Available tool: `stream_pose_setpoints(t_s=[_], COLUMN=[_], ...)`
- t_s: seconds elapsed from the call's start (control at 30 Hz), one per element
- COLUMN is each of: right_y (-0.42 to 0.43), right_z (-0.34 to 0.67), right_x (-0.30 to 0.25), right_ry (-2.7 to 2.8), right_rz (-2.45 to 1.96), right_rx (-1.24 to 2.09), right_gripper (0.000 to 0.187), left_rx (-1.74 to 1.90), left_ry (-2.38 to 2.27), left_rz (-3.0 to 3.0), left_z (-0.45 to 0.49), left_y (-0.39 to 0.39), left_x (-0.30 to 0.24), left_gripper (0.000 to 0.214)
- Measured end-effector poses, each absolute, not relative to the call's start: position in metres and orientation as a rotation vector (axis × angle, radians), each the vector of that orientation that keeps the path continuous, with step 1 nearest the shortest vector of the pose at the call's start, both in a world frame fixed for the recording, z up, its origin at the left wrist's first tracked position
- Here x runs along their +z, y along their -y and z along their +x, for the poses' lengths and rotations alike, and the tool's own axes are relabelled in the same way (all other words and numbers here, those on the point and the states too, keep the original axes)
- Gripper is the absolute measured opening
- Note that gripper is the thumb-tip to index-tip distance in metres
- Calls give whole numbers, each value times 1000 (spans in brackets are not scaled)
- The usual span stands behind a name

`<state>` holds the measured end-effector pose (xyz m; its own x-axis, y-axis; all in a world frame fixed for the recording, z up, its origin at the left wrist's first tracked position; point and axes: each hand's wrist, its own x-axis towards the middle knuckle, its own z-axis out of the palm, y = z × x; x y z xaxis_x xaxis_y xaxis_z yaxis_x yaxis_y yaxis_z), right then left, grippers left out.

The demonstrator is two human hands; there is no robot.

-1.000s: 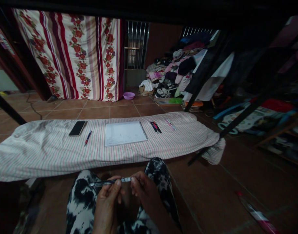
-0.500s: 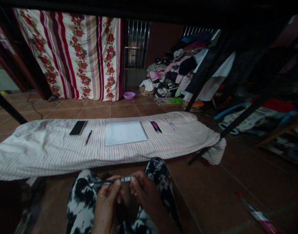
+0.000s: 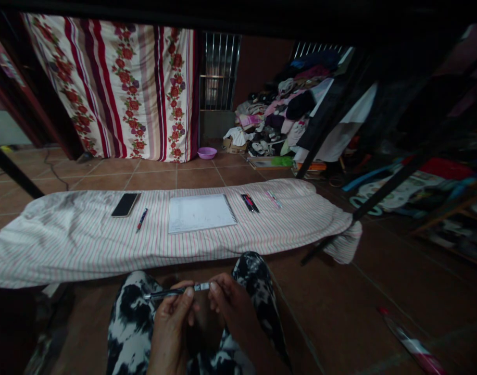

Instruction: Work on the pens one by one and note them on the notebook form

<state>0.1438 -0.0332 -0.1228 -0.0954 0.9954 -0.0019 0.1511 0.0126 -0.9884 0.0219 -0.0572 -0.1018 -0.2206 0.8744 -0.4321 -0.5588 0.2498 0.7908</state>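
Above my knees, a dark pen [image 3: 166,294] with a pale end lies crosswise between my two hands. My left hand [image 3: 173,315] is closed round its middle, thumb on top. My right hand [image 3: 230,301] pinches the pale end between thumb and fingers. Beyond the hands, a spiral notebook [image 3: 201,213] lies open on a striped cloth [image 3: 105,250]. Left of the notebook are a phone [image 3: 125,204] and a blue and red pen [image 3: 141,220]. To its right rest several dark pens [image 3: 250,203] and some pink and pale green pens [image 3: 274,199].
A dark metal leg [image 3: 373,195] stands by the cloth's right end. A pink and clear packet [image 3: 412,341] lies on the tiled floor at the lower right. Farther back are a purple basin [image 3: 207,152], a heap of clothes [image 3: 277,114] and a flowered curtain [image 3: 125,88].
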Motion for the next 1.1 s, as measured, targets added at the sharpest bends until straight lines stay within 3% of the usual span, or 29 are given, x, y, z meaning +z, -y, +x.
stream_pose_setpoints(t_s=[1.1], right_y=[36], right_z=[149], right_x=[-122], right_ry=[1456], right_rz=[-1316], right_rx=[1163], right_gripper=[30], left_rx=[1364], left_ry=[-1206], left_rz=[394], left_z=[25], left_y=[58], left_x=[-100], left_gripper=[43])
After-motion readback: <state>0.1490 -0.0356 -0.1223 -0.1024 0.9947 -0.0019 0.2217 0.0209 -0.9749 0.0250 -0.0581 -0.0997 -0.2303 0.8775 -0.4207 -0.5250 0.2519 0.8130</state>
